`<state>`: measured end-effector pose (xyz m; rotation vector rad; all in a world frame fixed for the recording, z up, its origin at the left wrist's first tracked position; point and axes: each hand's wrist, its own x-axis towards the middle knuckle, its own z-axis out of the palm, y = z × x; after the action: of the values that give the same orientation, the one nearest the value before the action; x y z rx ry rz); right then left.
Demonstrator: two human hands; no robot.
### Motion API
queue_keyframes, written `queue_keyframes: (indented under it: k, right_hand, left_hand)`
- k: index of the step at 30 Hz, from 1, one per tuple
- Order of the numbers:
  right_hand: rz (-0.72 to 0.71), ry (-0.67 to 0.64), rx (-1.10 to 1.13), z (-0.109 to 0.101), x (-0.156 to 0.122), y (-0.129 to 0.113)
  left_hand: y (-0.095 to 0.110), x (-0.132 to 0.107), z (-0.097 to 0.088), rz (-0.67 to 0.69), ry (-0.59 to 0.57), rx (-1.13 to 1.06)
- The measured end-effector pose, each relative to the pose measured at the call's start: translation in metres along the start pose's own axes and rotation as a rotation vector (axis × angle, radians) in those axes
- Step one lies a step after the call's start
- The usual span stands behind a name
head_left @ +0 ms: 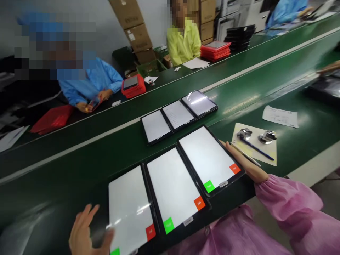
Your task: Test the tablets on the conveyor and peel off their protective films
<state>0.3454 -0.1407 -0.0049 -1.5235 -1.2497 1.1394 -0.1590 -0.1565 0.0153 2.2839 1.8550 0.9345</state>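
Note:
Three tablets lie side by side before me, with white screens and green and red squares at their lower ends: a left tablet (pixel 129 205), a middle tablet (pixel 172 186) and a right tablet (pixel 208 156). My left hand (pixel 86 232) is open, thumb and fingers spread, by the left tablet's lower left edge. Along the right tablet's right edge lies my right hand (pixel 245 164), its fingers partly hidden. A slim white pen (pixel 247 155) crosses beside its fingers and seems held there. Three more lit tablets (pixel 178 114) stand in a row just beyond.
Right of my hand, a yellowish paper (pixel 256 156) carries a blue pen (pixel 257 148) and two small metallic items (pixel 267 137). A handwritten slip (pixel 281 116) lies behind it. Across the green bench (pixel 87 159), co-workers sit near red stacks (pixel 215 52) and cartons (pixel 140 35).

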Motion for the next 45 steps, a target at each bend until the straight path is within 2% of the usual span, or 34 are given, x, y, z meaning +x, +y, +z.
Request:
queue_keyframes:
  k: [1, 2, 3, 5, 6, 8, 12, 16, 18, 23, 27, 29, 32, 36, 38, 40, 41, 42, 43, 45]
  right_hand:
    - [-0.01, -0.006, -0.03, -0.006, 0.004, 0.0]
    - [-0.028, -0.012, -0.068, -0.014, 0.011, -0.001]
    - [-0.054, -0.017, -0.113, -0.021, 0.022, -0.002]
    - [-0.122, -0.033, -0.21, -0.031, 0.05, -0.01]
    - [-0.159, -0.044, -0.256, -0.034, 0.066, -0.015]
    - [-0.222, -0.073, -0.341, -0.033, 0.098, -0.026]
    - [-0.283, -0.147, -0.468, -0.025, 0.139, -0.041]
    - [-0.309, -0.208, -0.537, -0.023, 0.146, -0.044]
    - [-0.323, -0.213, -0.548, -0.024, 0.143, -0.044]
    - [-0.371, -0.171, -0.542, -0.026, 0.146, -0.045]
    - [-0.442, -0.074, -0.557, -0.024, 0.147, -0.045]
    - [-0.507, -0.015, -0.571, -0.026, 0.136, -0.047]
    - [-0.598, 0.059, -0.596, -0.034, 0.099, -0.058]
    - [-0.618, 0.139, -0.646, -0.051, 0.031, -0.072]
    - [-0.551, 0.195, -0.668, -0.059, 0.001, -0.072]
    - [-0.441, 0.27, -0.641, -0.066, -0.022, -0.064]
    - [-0.379, 0.296, -0.604, -0.069, -0.03, -0.057]
    - [-0.322, 0.293, -0.552, -0.072, -0.037, -0.047]
    - [-0.277, 0.256, -0.496, -0.074, -0.043, -0.035]
    - [-0.248, 0.099, -0.398, -0.074, -0.054, -0.008]
  left_hand:
    - [0.025, -0.007, 0.001, 0.075, 0.022, 0.038]
    - [0.053, -0.014, 0.006, 0.22, -0.015, 0.008]
    - [0.083, -0.02, 0.015, 0.369, -0.074, -0.038]
    - [0.135, -0.025, 0.038, 0.509, -0.158, -0.058]
    - [0.153, -0.025, 0.05, 0.577, -0.16, -0.013]
    - [0.173, -0.022, 0.067, 0.607, -0.131, 0.075]
    - [0.17, -0.017, 0.075, 0.503, -0.116, 0.146]
    - [0.164, -0.018, 0.068, 0.345, -0.163, 0.146]
    - [0.165, -0.017, 0.064, 0.322, -0.211, 0.14]
    - [0.182, -0.005, 0.062, 0.385, -0.311, 0.067]
    - [0.211, 0.009, 0.082, 0.555, -0.264, -0.003]
    - [0.225, 0.013, 0.094, 0.648, -0.19, -0.009]
    - [0.236, 0.012, 0.103, 0.708, -0.099, 0.001]
    - [0.238, 0.014, 0.098, 0.803, -0.122, -0.018]
    - [0.237, 0.032, 0.093, 0.896, -0.125, 0.014]
    - [0.237, 0.07, 0.093, 0.941, -0.105, 0.057]
    - [0.236, 0.096, 0.095, 0.908, -0.102, 0.08]
    - [0.234, 0.125, 0.098, 0.84, -0.147, 0.09]
    - [0.23, 0.156, 0.104, 0.7, -0.237, 0.113]
    - [0.218, 0.213, 0.119, 0.363, -0.418, 0.171]
